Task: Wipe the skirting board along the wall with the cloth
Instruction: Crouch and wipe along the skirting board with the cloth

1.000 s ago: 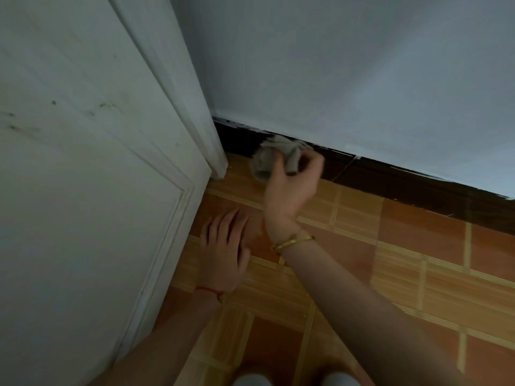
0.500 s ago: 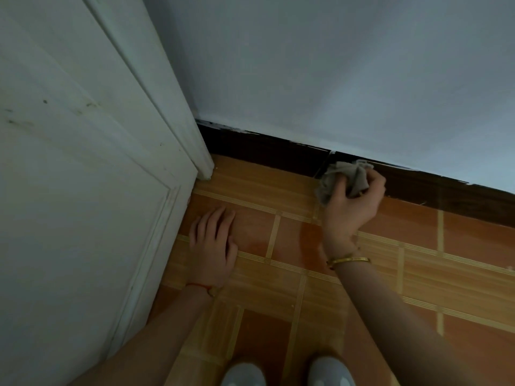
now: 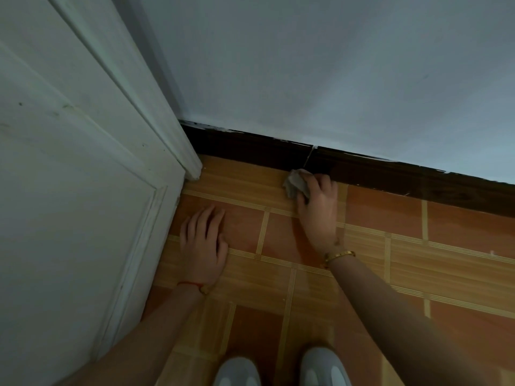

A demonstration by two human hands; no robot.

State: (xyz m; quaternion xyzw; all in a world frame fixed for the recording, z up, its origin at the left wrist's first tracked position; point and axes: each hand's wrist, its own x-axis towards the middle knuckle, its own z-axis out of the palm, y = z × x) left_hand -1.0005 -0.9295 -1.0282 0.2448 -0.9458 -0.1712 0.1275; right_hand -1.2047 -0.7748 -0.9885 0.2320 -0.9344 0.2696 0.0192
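- You are crouching in front of the pale blue-grey painted wall (image 3: 334,73), which is filling the upper part of the head view, with the white panelled wooden door (image 3: 69,190) standing along your left.
- You are working over the orange and tan tiled floor (image 3: 418,260), and the toes of your pale grey shoes (image 3: 278,369) are showing at the bottom edge.
- The dark brown wooden skirting board (image 3: 250,147) is running along the foot of the wall from the door frame out to the right, with a thin pale joint line crossing it just above your cloth.
- Your left hand (image 3: 202,243) is lying flat on the tiles near the door, fingers straight and holding nothing; it is bracing you as it was a second ago.
- Your right hand (image 3: 316,203) is curling its fingers round the small crumpled grey cloth (image 3: 296,185) and pressing it low, where the skirting board meets the floor.
- Half a second ago you were holding the cloth higher, against the top edge near that same joint; a second ago it was closer to the door frame.
- That suggests you are moving rightward and working down the face, so the stretch by the door is likely wiped while the long run to the right is still waiting.
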